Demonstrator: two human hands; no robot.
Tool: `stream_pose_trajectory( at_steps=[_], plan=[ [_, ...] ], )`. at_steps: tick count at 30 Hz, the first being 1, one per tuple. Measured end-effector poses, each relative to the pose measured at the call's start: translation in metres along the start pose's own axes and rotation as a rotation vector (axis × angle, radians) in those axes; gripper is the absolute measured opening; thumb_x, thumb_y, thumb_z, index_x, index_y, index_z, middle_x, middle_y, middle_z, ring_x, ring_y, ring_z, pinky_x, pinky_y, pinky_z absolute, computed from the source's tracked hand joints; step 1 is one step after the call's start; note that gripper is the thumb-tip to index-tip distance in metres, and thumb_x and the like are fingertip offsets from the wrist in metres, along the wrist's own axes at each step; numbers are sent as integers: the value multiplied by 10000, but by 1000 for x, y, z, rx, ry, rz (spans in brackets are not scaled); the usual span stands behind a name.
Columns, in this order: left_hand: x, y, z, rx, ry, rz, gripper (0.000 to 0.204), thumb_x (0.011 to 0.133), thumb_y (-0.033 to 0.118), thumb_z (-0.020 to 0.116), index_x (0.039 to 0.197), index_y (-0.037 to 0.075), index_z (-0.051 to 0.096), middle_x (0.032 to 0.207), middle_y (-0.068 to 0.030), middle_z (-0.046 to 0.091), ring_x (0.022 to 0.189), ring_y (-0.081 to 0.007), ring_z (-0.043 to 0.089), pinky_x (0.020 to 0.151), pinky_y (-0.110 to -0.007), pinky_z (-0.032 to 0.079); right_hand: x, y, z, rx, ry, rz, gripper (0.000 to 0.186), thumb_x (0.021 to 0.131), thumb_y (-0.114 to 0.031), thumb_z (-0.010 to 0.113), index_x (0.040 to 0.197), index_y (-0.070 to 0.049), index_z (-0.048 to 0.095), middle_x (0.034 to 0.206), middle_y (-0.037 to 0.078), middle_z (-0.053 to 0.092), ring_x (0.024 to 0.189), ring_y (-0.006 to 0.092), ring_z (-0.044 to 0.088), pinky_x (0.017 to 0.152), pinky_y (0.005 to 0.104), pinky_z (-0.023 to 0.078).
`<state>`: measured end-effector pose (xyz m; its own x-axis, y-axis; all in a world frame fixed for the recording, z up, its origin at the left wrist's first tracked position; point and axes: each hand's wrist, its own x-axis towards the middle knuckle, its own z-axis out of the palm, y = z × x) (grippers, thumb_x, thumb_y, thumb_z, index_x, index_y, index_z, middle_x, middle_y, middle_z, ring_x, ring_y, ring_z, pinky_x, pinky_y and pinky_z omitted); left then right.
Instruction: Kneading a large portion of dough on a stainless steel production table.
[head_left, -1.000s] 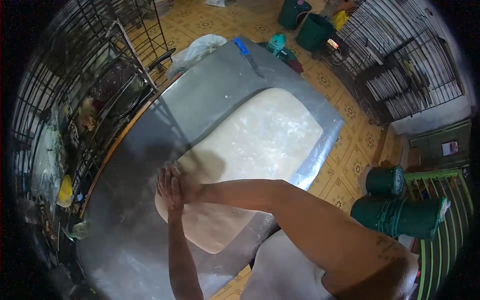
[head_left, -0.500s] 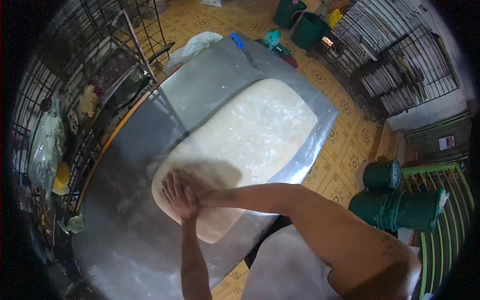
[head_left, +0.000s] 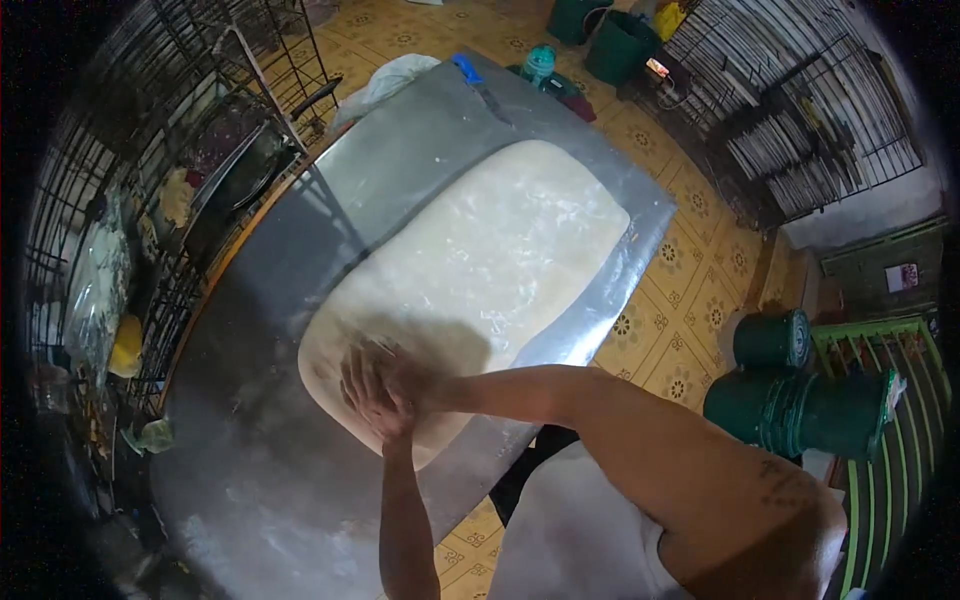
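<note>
A thick, pale slab of dough (head_left: 500, 250), dusted with flour, stretches diagonally across the metal tabletop (head_left: 260, 420). My left hand (head_left: 375, 400) lies on its near left end with fingers extended, pressing into the surface. Right beside it, partly overlapping, my right hand (head_left: 412, 385) rests on the same end of the dough; shadow hides some of its fingers, but those that show look stretched out. Neither hand grips anything.
A blue-handled knife (head_left: 467, 72) lies at the table's far edge, near a white plastic bag (head_left: 395, 80). Wire racks (head_left: 170, 110) line the left side. Dark green buckets (head_left: 765, 410) stand at right by a green slatted rack (head_left: 895, 450). A teal-lidded jar (head_left: 538, 65) is beyond the table.
Both my hands have shifted slightly to the right on the near end of the dough, still pressed on it. The view has moved a little too.
</note>
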<state>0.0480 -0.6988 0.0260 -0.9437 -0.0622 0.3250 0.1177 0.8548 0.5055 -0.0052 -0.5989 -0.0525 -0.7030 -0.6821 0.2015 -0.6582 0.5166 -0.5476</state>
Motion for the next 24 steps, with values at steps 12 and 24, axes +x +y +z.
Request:
stream_pose_trajectory(
  at_steps=[12, 24],
  plan=[
    [-38, 21, 3, 80, -47, -70, 678, 1058, 509, 389, 1542, 48, 502, 1656, -187, 410, 1538, -441, 326, 1257, -600, 200, -40, -33, -56, 360, 98, -78, 574, 930, -396, 660, 1410, -94, 570, 1450, 159, 543, 1422, 373, 427, 1256, 540, 238],
    [-103, 57, 41, 285, -155, -394, 806, 1110, 552, 362, 1684, 18, 173, 1770, -193, 117, 1620, -465, 42, 1298, -573, 103, -111, 42, -80, -149, -62, -320, 732, 1006, -455, 511, 1575, -2, 436, 1689, 186, 352, 1605, 320, 241, 1323, 538, 126]
  ],
)
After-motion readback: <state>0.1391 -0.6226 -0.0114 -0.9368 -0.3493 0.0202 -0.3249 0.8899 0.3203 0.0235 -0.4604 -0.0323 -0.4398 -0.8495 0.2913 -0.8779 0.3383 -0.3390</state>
